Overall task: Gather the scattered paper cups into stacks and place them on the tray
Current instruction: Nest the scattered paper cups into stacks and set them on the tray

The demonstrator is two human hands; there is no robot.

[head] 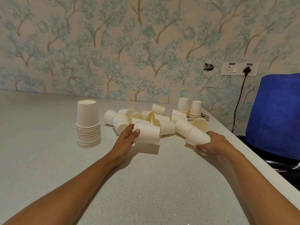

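Paper cups (155, 120), plain cream-white with rolled rims and smooth tapered walls, lie tumbled on their sides in a loose heap on the speckled pale-grey tabletop (146, 184). At the near edge of that heap the left hand (128, 140) holds a short nested stack (147, 133) lying sideways, rims toward the palm, its fingers (136, 132) wrapped and clamped around the rim end. Near the heap's right side the right hand (214, 142) grips another sideways nested pair (197, 138) by its narrow base end, fingers closed around it from below. Left of the heap, well apart, stands a tall inverted stack (88, 124), base up, its many rims forming tight ridged rings at the bottom. Behind the heap's right end, near the wall, two shorter inverted stacks (189, 106) stand on a small patterned tray (204, 116), just beside each other. Beyond the heap rises wallpaper (113, 46) printed with blue-green trees on beige, bearing a white socket plate (239, 69) with a black cord (238, 101) hanging down. Right of the heap, off the tabletop edge, is a chair draped in blue fabric (276, 111).
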